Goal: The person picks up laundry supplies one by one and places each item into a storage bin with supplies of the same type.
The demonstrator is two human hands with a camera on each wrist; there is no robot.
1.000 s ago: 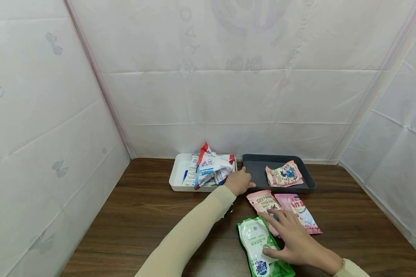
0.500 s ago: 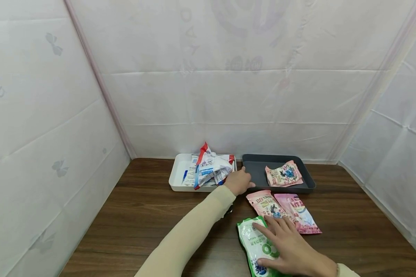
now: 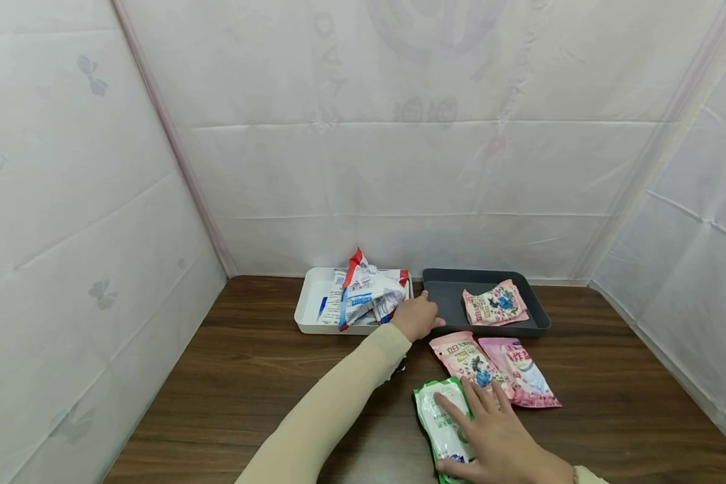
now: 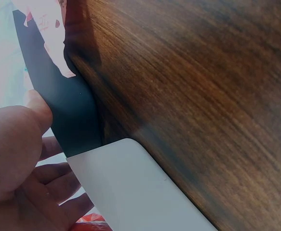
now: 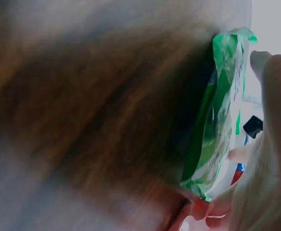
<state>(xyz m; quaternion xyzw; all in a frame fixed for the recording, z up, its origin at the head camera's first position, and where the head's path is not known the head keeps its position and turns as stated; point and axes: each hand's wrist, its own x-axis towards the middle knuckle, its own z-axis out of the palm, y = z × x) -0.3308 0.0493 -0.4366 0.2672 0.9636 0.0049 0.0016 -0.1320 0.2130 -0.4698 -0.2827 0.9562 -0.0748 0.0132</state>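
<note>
My right hand (image 3: 496, 433) spreads its fingers over a green-and-white pouch (image 3: 440, 407) lying on the table, its palm low over the near end. In the right wrist view the fingers reach along the pouch's printed face. My left hand (image 3: 416, 318) rests where the white tray (image 3: 308, 306) and the dark grey tray (image 3: 444, 296) meet. Seen from the left wrist, its thumb lies at the dark tray's rim and its fingers extend behind the rims. Under the right fingertips' far side is a pink pouch (image 3: 456, 351), overlapping a pink-purple pouch (image 3: 535, 386).
Inside the dark tray lies another pink pouch (image 3: 497, 304). The white tray holds several white, blue and red packets (image 3: 363, 296), heaped above its rim. Both trays stand at the back of the wooden table (image 3: 236, 383), close to a white sheet wall (image 3: 363, 175).
My right hand has shifted left and nearer, from above the pink pouch to further over the green pouch. The left hand and both trays stay where they were.
</note>
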